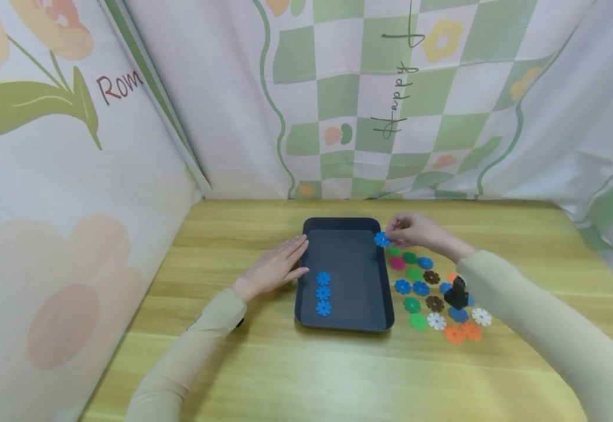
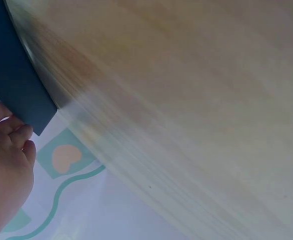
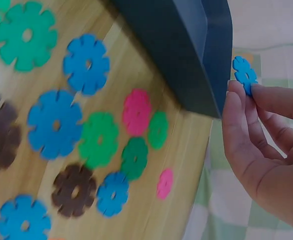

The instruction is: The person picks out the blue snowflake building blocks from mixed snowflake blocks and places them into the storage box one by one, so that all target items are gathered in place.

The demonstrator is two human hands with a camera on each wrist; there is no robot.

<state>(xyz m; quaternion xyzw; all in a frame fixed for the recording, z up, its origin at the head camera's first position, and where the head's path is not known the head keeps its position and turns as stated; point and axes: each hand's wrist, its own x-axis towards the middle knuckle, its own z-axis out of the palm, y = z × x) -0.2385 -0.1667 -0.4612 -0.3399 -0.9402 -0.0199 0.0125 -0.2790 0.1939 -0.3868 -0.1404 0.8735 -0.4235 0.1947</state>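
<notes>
My right hand (image 1: pixel 412 230) pinches a blue snowflake building disc (image 1: pixel 382 239) between thumb and fingertips. It holds the disc at the right rim of a dark rectangular tray (image 1: pixel 346 234), near the far corner; the right wrist view shows this disc (image 3: pixel 244 74) tilted on edge. Inside the tray, towards the near left, three blue snowflake discs (image 1: pixel 323 292) lie in a straight column. Against the tray's left side rests my left hand (image 1: pixel 272 266), fingers extended along the rim and thumb spread. The left wrist view has the left hand (image 2: pixel 9 155) at the tray's edge.
Right of the tray, many loose snowflake discs lie on the wooden table (image 1: pixel 338 375): pink (image 1: pixel 397 264), green (image 1: pixel 418 322), brown (image 1: pixel 435 303), white (image 1: pixel 481 317) and orange (image 1: pixel 470 331), plus more blue. A patterned curtain (image 1: pixel 327 99) hangs behind the table.
</notes>
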